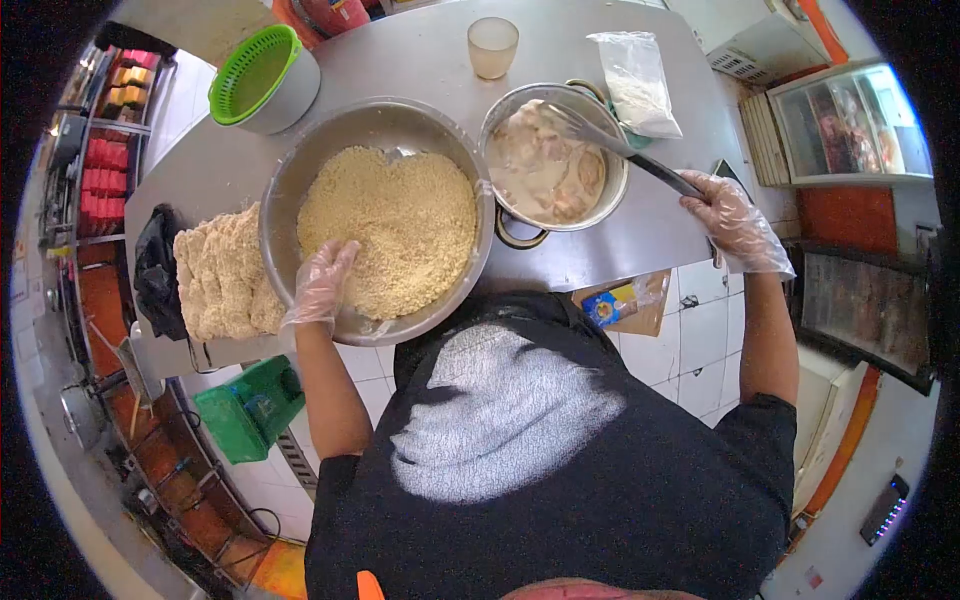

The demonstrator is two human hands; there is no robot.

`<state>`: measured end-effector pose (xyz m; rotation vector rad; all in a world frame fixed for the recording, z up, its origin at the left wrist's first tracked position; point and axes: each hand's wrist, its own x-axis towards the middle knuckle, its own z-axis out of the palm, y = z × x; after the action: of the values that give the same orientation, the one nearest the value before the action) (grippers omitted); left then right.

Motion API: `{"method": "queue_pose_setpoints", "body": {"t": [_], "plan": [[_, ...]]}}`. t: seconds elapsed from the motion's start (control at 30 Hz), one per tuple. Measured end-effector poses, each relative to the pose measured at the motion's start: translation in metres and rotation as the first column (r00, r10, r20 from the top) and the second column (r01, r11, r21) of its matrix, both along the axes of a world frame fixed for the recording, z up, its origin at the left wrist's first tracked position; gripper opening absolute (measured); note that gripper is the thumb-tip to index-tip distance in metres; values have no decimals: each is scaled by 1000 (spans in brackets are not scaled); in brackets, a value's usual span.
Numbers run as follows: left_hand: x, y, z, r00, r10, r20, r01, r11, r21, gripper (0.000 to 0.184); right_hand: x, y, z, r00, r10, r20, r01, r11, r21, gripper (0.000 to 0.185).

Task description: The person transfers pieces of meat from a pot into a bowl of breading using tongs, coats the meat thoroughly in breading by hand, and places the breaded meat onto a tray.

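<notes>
A large steel bowl [375, 112] holds pale yellow crumbs [400, 225]. My left hand [325, 285], in a clear plastic glove, rests at the crumbs near the bowl's lower left; its fingertips are close together, and whether they hold anything is hidden. My right hand [732, 220], also gloved, is closed on the dark handle of metal tongs [625, 150]. The tongs' metal end reaches into a pot [612, 195] of pale liquid with pieces of meat [545, 165]. Left of the bowl lie several crumb-coated pieces [225, 275].
A green strainer in a grey tub [285, 100] stands at the back left, a cup [492, 48] at the back. A bag of white powder [640, 90] lies behind the pot. A black plastic bag [160, 275] sits at the left edge, with a green bin [250, 410] below.
</notes>
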<state>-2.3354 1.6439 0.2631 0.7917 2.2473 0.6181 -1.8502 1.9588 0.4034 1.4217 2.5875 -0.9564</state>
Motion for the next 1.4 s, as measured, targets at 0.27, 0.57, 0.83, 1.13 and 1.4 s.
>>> {"method": "queue_pose_setpoints", "body": {"t": [0.27, 0.57, 0.83, 1.13, 1.4], "plan": [[6, -7, 3, 999, 31, 43, -34, 997, 73, 63, -25, -12, -9, 945, -8, 326, -155, 870, 469, 44], [6, -6, 10, 999, -10, -32, 12, 998, 63, 62, -81, 7, -18, 854, 68, 516, -266, 909, 320, 43], [-1, -15, -10, 1000, 27, 8, -28, 982, 186, 55, -52, 19, -21, 926, 136, 351, -273, 886, 376, 30], [-3, -22, -13, 997, 20, -71, -3, 973, 233, 46, -21, 4, 2, 997, 40, 72, -72, 851, 520, 28], [13, -7, 5, 997, 28, -77, -14, 985, 171, 42, -36, -41, -24, 871, 258, 417, -461, 724, 514, 22]]}}
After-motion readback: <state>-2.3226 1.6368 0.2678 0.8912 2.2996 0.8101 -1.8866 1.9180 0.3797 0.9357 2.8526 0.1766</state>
